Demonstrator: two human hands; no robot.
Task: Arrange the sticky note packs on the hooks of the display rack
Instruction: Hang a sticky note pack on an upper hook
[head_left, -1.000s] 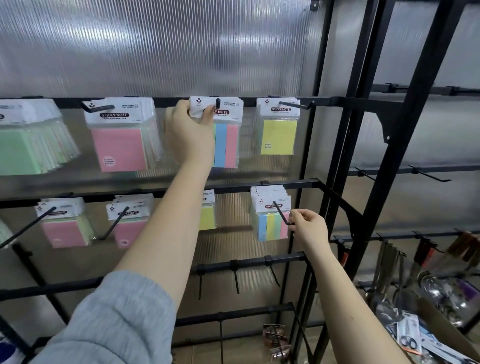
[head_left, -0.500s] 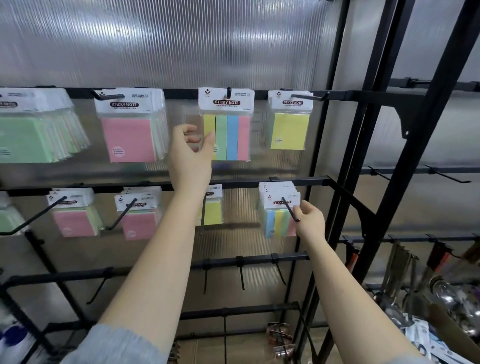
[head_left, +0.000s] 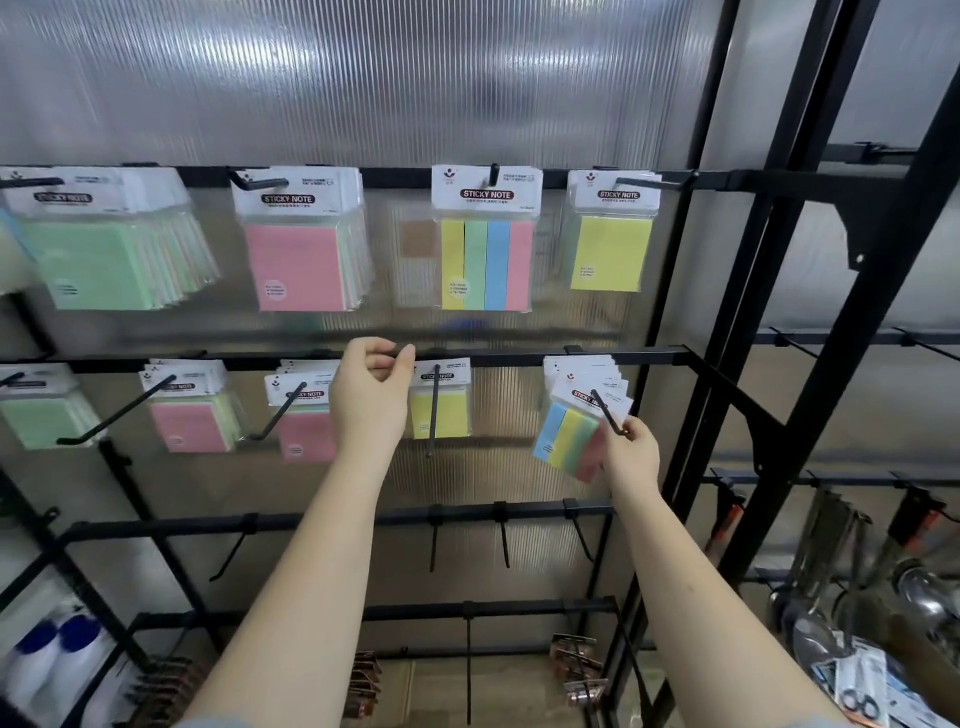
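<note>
The striped pack (head_left: 571, 439) of sticky notes at the front of the lower right hook (head_left: 605, 411) is now tilted, its lower edge swung out to the left, where half a second ago it hung square with the packs behind it. It is pinched at its right edge, near the hook's tip, by the right hand (head_left: 631, 449), so it is judged to be in the course of being drawn off the hook. On the top bar, another striped pack (head_left: 487, 239) is seen hanging straight and alone on its hook; it was held by the left hand (head_left: 370, 392) a second ago and has since been let go. That hand has been lowered to the middle bar (head_left: 519, 357), where its fingers are loosely curled and nothing is held in them. One placement can thus be taken as finished, and the next pack as already in hand. Around these, green, pink and yellow packs (head_left: 610, 252) are hung on neighbouring hooks, while several hooks on the lower bars are left bare.
</note>
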